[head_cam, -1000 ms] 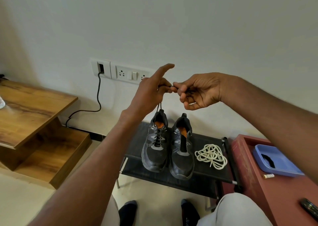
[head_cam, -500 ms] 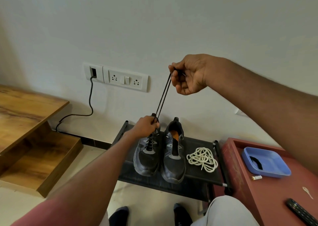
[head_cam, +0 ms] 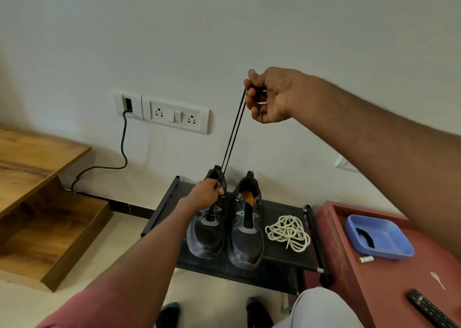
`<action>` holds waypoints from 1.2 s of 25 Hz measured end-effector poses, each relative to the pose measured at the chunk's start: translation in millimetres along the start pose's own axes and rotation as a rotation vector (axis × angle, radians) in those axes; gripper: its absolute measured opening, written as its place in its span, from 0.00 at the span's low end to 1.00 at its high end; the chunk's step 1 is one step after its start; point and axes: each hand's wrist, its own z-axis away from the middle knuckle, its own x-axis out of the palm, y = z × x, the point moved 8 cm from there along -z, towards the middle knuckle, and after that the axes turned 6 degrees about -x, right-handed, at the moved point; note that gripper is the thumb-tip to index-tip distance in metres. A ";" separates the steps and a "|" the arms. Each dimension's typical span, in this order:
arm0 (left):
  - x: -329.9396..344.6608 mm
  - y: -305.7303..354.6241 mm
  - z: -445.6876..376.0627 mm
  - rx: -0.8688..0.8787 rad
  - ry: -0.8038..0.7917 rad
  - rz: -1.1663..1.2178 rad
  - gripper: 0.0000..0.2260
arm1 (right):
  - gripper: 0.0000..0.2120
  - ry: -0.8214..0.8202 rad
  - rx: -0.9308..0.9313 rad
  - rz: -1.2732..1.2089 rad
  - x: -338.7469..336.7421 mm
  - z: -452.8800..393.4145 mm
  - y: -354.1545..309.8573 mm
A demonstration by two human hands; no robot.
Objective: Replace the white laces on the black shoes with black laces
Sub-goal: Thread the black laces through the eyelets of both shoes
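Pair of black shoes (head_cam: 225,228), toes toward the viewer, side by side on a low black rack (head_cam: 282,255) at frame centre. Left shoe (head_cam: 207,230): threaded with the black lace (head_cam: 232,133), both strands drawn taut from the tongue toward 1 o'clock. Right shoe (head_cam: 247,230): eyelets unlaced, orange insole visible. Right hand (head_cam: 268,95), raised at 12 o'clock above the shoes: grip clenched on the two upper ends of the black lace. Left hand (head_cam: 208,194), at the collar of the left shoe: grip pinching both strands where they leave the shoe. White laces (head_cam: 288,231): loose coil on the rack, just beside the right shoe at its 3 o'clock. Red worktop (head_cam: 354,292), at 4 o'clock from the rack: blue tray (head_cam: 379,238) holding a dark item, small battery (head_cam: 366,259), remote control (head_cam: 431,310). Wooden stepped shelf (head_cam: 37,203) at 9 o'clock; wall socket plate (head_cam: 174,115) with black cable (head_cam: 119,158) plugged in.
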 end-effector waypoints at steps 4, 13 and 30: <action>-1.5 5.2 5.3 0.003 -0.018 -0.034 0.12 | 0.11 -0.081 -0.029 -0.021 3.0 -0.2 4.5; -72.4 17.6 26.9 0.043 0.085 0.352 0.08 | 0.11 -0.209 -0.051 0.114 34.1 -19.3 155.2; -60.0 -48.5 -14.0 -0.161 0.160 -0.311 0.13 | 0.09 0.052 -0.295 -0.732 -29.6 -85.3 229.9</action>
